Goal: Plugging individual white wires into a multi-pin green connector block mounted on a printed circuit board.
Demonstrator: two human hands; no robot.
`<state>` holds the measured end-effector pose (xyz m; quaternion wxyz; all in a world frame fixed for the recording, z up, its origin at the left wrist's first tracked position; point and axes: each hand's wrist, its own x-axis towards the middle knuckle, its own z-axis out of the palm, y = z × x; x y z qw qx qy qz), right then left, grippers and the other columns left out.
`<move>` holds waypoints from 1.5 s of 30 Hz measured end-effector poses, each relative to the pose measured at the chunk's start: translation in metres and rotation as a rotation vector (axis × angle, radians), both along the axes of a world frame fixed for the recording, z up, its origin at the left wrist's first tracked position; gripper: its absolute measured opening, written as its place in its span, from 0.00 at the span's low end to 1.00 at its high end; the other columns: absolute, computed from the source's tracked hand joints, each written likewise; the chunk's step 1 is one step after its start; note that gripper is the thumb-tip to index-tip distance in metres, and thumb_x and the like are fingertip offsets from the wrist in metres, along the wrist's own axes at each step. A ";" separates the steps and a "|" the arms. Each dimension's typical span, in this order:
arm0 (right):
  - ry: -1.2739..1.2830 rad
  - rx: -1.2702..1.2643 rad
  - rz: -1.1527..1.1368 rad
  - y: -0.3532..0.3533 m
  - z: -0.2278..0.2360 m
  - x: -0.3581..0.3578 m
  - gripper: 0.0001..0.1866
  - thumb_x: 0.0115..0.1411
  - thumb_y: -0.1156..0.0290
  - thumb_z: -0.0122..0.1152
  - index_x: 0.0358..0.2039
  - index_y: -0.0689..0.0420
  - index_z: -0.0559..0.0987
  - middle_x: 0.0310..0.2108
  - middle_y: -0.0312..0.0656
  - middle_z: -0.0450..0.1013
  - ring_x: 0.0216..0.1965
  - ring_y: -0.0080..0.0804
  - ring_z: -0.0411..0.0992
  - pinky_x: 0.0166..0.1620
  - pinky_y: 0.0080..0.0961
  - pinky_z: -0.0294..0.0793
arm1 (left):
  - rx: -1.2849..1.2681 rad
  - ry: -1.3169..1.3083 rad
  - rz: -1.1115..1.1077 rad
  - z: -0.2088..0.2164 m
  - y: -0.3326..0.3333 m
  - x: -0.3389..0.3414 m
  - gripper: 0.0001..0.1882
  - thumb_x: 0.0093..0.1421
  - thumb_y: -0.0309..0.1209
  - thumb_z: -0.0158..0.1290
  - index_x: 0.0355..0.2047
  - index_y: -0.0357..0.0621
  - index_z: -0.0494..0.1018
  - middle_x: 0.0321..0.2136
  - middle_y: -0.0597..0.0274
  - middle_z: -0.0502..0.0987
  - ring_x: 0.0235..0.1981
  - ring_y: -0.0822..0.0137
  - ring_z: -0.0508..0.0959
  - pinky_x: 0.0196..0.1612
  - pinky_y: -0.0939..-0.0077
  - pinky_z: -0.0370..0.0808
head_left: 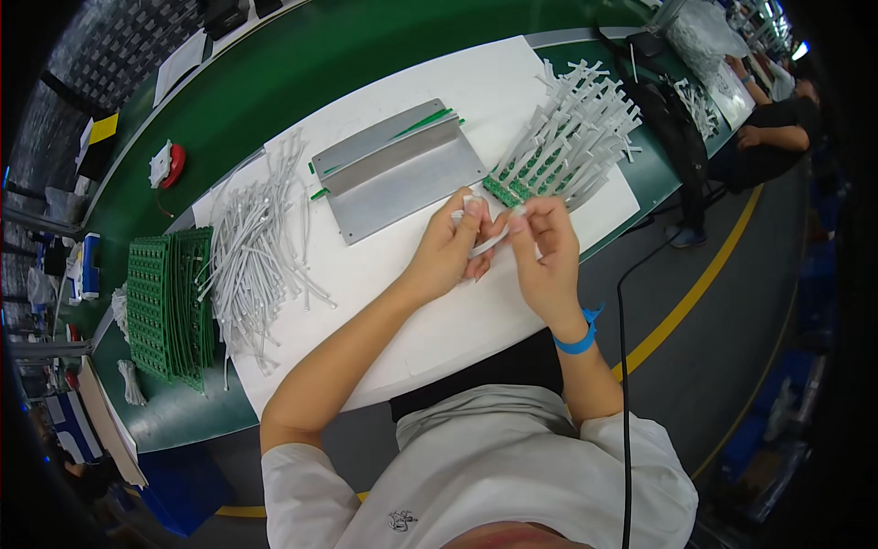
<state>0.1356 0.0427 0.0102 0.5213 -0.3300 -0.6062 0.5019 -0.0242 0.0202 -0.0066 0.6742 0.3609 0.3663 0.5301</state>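
My left hand [447,243] pinches one end of a white cable [491,244] in front of the metal fixture. The cable bends between both hands, and my right hand [552,259] grips its other end between thumb and fingertips. A blue band [578,340] circles the right wrist. Just beyond my hands stand green circuit boards [506,190] with many white cables [585,123] rising from them. The grey angled metal fixture [402,206] lies to the left of these, with thin green strips [423,123] along its upper part. My fingers hide the cable's ends in part.
On the left lie a heap of loose white cables [258,256] and a stack of green circuit board panels [165,302]. A white sheet [357,339] covers part of the green table [229,119]. A red-and-white roll [167,166] sits at the far left. Another person [777,137] is at the right.
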 end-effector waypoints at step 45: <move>-0.740 0.341 0.143 0.049 0.049 0.032 0.07 0.58 0.76 0.69 0.38 0.63 0.86 0.26 0.47 0.73 0.25 0.40 0.75 0.29 0.31 0.72 | 0.223 0.630 0.414 0.005 -0.003 0.009 0.09 0.59 0.27 0.66 0.39 0.41 0.80 0.24 0.72 0.75 0.23 0.80 0.69 0.26 0.81 0.64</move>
